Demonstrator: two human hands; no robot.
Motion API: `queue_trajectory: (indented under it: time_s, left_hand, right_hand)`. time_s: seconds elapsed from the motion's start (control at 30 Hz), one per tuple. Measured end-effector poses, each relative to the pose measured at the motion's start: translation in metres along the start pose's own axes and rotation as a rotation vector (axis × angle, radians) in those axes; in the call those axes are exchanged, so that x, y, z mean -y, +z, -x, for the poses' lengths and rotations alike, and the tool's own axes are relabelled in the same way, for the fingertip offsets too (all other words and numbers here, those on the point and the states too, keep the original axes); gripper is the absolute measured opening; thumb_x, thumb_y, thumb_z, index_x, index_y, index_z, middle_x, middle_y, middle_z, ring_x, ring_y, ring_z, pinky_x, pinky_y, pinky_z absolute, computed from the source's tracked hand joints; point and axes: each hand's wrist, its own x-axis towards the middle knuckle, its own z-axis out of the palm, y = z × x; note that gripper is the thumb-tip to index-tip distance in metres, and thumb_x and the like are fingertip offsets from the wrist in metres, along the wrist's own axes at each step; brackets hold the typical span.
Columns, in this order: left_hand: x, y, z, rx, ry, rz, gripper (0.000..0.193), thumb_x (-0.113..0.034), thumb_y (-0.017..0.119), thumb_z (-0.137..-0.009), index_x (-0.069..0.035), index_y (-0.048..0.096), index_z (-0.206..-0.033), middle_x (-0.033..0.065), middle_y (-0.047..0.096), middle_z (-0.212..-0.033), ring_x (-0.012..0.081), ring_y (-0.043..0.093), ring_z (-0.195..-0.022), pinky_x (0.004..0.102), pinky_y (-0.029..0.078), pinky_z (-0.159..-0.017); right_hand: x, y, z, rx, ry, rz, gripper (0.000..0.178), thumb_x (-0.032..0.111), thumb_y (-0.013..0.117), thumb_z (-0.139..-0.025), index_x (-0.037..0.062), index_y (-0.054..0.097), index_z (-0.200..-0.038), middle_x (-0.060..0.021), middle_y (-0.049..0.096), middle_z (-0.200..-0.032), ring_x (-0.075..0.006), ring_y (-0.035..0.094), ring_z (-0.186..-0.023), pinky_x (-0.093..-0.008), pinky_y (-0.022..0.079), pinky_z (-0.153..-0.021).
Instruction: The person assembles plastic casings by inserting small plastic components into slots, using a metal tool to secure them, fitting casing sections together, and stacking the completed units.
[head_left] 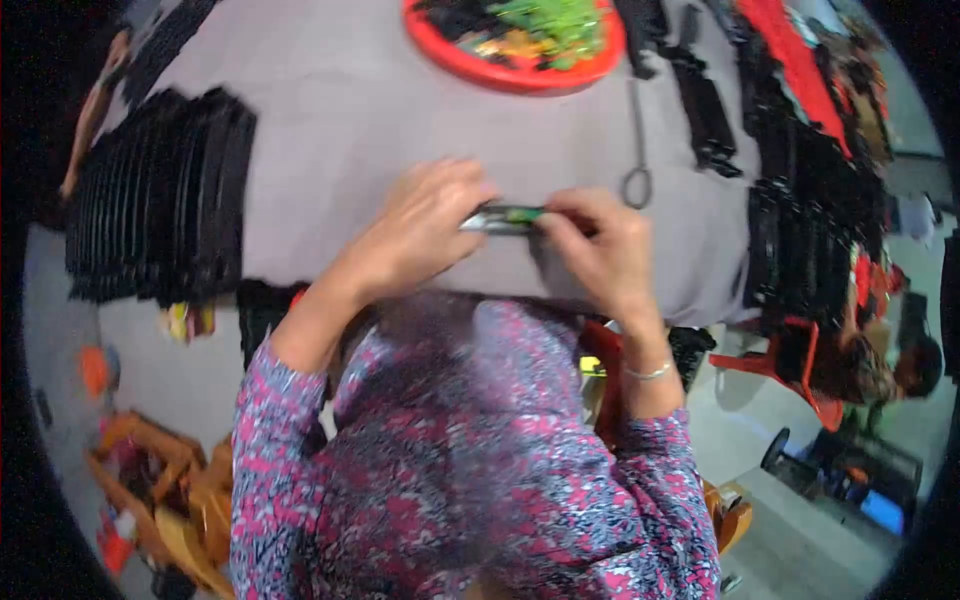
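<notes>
Near the table's front edge, my left hand [430,220] and my right hand [603,240] hold a short dark strip [510,222] between them. Bright silver shows at its left end and a patch of green toward the right; its exact kind is too blurred to tell. The fingers of my left hand are closed on the silver end and partly hide it. My right thumb and fingertips pinch the other end. To the right of my right hand lies a thin dark rod with a loop at its near end [638,160].
A round red tray [500,75] of green, black and orange small pieces stands at the far side of the grey-covered table [330,120]. Black ribbed bundles [160,195] line the left edge. More black bundles [805,225] and strips [703,110] lie at right. Another person sits far right.
</notes>
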Motion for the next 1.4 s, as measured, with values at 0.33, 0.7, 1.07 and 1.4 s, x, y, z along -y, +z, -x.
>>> queue_trajectory:
  time_s: [0.33,0.7,1.07,1.4]
  left_hand:
    - [0.01,-0.004,0.009,-0.016,-0.066,0.072,0.029,-0.015,0.074,-0.067,-0.002,0.065,-0.092,0.0114,0.055,-0.085,0.0329,0.055,-0.086,0.0445,0.043,-0.076]
    - [0.006,0.003,0.007,-0.041,0.031,0.119,0.034,-0.019,0.074,-0.071,-0.001,0.066,-0.099,0.0131,0.056,-0.086,0.0332,0.057,-0.086,0.0437,0.044,-0.076]
    - [0.009,-0.006,-0.008,0.073,0.018,0.182,0.029,-0.019,0.064,-0.083,0.0,0.066,-0.104,0.0155,0.059,-0.088,0.0355,0.059,-0.087,0.0445,0.046,-0.075]
    - [0.016,0.009,-0.002,-0.095,0.087,0.142,0.022,-0.017,0.064,-0.084,0.0,0.069,-0.096,0.0157,0.058,-0.083,0.0364,0.059,-0.08,0.0461,0.045,-0.07]
  right_hand:
    - [0.018,0.013,0.001,0.016,-0.046,0.109,0.009,0.008,0.071,-0.08,0.0047,0.068,-0.087,-0.009,0.066,-0.079,-0.0264,0.062,-0.072,-0.0377,0.047,-0.067]
    - [0.023,0.025,0.002,0.003,-0.116,0.209,0.007,0.007,0.068,-0.081,0.0068,0.065,-0.087,-0.0088,0.065,-0.081,-0.0286,0.06,-0.077,-0.0403,0.043,-0.07]
    - [0.027,0.031,-0.002,-0.011,-0.138,0.241,0.007,0.005,0.065,-0.081,0.0057,0.061,-0.087,-0.0113,0.063,-0.077,-0.0313,0.058,-0.075,-0.0427,0.042,-0.068]
    - [0.029,0.03,-0.001,0.002,-0.093,0.146,0.006,0.006,0.067,-0.081,0.0054,0.063,-0.085,-0.0119,0.064,-0.076,-0.0321,0.058,-0.072,-0.0426,0.043,-0.069]
